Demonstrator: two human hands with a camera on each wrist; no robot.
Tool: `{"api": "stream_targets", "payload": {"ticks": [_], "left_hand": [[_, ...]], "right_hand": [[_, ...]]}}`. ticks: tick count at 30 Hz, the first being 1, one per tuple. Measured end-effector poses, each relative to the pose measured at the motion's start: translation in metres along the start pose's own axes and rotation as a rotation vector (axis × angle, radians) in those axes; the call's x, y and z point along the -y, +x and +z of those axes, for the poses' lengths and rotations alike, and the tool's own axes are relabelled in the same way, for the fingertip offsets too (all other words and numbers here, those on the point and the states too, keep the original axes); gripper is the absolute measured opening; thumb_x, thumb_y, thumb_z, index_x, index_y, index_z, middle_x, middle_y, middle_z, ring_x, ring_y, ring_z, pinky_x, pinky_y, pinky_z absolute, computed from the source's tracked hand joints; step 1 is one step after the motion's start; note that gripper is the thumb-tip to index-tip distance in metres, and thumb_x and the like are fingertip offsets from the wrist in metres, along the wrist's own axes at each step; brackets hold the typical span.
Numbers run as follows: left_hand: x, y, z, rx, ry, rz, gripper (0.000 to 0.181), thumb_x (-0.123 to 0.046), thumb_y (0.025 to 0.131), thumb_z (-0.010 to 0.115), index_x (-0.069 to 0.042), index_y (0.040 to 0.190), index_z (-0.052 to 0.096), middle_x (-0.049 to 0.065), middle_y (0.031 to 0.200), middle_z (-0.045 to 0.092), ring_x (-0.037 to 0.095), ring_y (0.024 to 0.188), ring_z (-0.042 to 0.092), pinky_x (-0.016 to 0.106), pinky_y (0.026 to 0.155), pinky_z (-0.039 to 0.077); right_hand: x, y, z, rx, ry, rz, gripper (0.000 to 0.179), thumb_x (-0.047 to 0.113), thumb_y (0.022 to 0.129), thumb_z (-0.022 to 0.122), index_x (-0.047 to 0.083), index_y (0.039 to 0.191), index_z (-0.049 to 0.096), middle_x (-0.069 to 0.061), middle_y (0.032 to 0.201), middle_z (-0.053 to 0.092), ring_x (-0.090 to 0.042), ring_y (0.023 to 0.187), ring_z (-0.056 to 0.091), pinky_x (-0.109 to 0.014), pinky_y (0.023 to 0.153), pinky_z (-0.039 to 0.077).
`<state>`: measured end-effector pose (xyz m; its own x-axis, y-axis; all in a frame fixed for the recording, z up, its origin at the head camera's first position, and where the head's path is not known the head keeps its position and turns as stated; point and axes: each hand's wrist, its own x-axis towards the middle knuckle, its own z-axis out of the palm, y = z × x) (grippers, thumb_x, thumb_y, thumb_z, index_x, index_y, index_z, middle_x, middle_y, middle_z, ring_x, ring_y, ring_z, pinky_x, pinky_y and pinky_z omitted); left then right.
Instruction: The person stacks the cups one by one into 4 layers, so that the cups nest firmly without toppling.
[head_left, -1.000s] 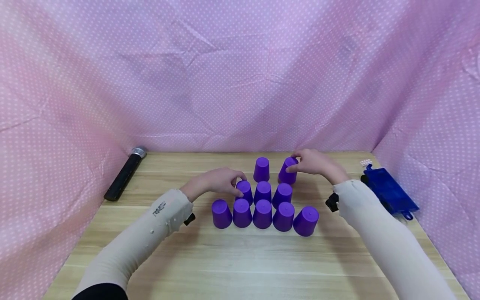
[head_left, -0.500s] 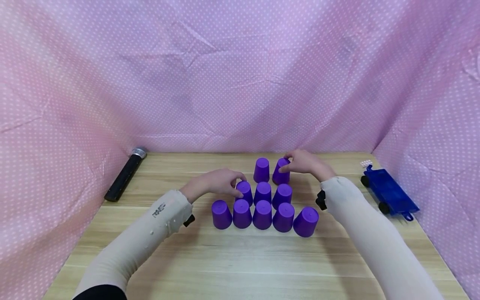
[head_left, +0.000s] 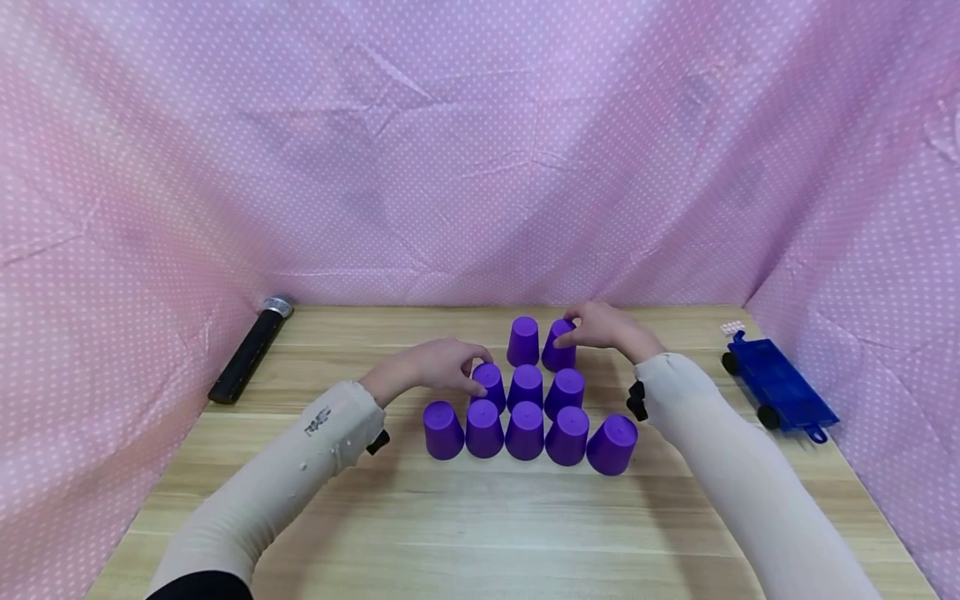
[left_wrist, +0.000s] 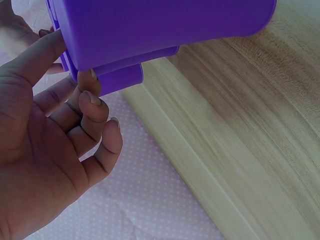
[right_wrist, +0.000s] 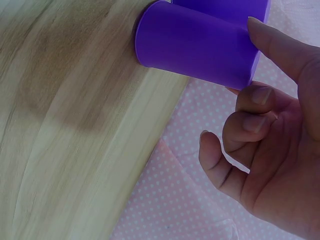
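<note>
Several purple cups stand upside down on the wooden table in three rows. At the right of the back row is a cup, which my right hand pinches near its top between thumb and fingers; its side fills the upper right wrist view. Left of it stands another back-row cup, a small gap apart. My left hand pinches the left cup of the middle row. Beside that one are two more middle cups, a centre cup and a right cup. The front row's rightmost cup leans slightly in view.
A black microphone lies at the table's left edge. On the right sit a blue wheeled toy cart and a small pale blister-like strip. Pink dotted cloth hangs behind and at both sides of the table.
My right hand has brought its cup leftward, closer to the other back-row cup. My left hand has stayed at the middle row's left cup.
</note>
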<state>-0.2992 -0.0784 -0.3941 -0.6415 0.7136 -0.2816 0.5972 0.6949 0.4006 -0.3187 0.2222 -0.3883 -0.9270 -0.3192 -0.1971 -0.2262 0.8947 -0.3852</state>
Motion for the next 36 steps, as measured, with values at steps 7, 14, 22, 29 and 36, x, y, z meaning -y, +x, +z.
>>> {"api": "stream_targets", "payload": {"ticks": [7,14,22,29,36], "left_hand": [[-0.0001,-0.0006,0.0004,-0.003,0.007,0.009,0.050,-0.041,0.088,0.076,-0.018,0.130,0.062,-0.004,0.078,0.060,0.010,0.069,0.053,0.027,0.063,0.043],[-0.0002,0.0002,0.0003,0.001,0.009,0.004,0.050,-0.041,0.088,0.075,-0.019,0.130,0.062,-0.004,0.078,0.060,0.010,0.069,0.053,0.027,0.063,0.043],[0.0005,-0.0005,0.0009,-0.002,0.008,0.007,0.049,-0.041,0.088,0.075,-0.019,0.129,0.062,-0.004,0.077,0.060,0.010,0.068,0.052,0.027,0.063,0.043],[0.0004,-0.0009,-0.0001,0.003,0.000,0.005,0.051,-0.041,0.087,0.075,-0.017,0.131,0.061,-0.004,0.078,0.061,0.010,0.069,0.053,0.026,0.063,0.043],[0.0003,0.0001,-0.0001,0.001,0.005,0.005,0.052,-0.042,0.088,0.075,-0.017,0.131,0.061,-0.004,0.078,0.061,0.010,0.070,0.053,0.027,0.064,0.043]], "right_hand": [[0.0015,0.0012,0.0014,0.004,0.011,0.001,0.056,0.043,0.085,0.075,0.005,0.126,0.067,-0.015,0.120,0.071,-0.036,0.116,0.063,-0.052,0.101,0.047],[0.0028,0.0039,0.0030,0.008,0.007,-0.004,0.054,0.042,0.085,0.075,0.005,0.124,0.067,-0.014,0.118,0.071,-0.035,0.113,0.064,-0.051,0.098,0.049],[0.0033,0.0026,0.0027,0.011,0.017,-0.004,0.054,0.041,0.085,0.075,0.004,0.124,0.067,-0.014,0.119,0.071,-0.036,0.115,0.064,-0.052,0.099,0.048],[0.0031,0.0022,0.0029,0.016,0.027,0.002,0.054,0.041,0.085,0.075,0.005,0.124,0.066,-0.013,0.119,0.071,-0.034,0.113,0.064,-0.052,0.097,0.049],[0.0033,0.0019,0.0034,0.022,0.030,0.019,0.055,0.042,0.085,0.074,0.006,0.125,0.066,-0.013,0.120,0.070,-0.035,0.114,0.064,-0.052,0.097,0.049]]}}
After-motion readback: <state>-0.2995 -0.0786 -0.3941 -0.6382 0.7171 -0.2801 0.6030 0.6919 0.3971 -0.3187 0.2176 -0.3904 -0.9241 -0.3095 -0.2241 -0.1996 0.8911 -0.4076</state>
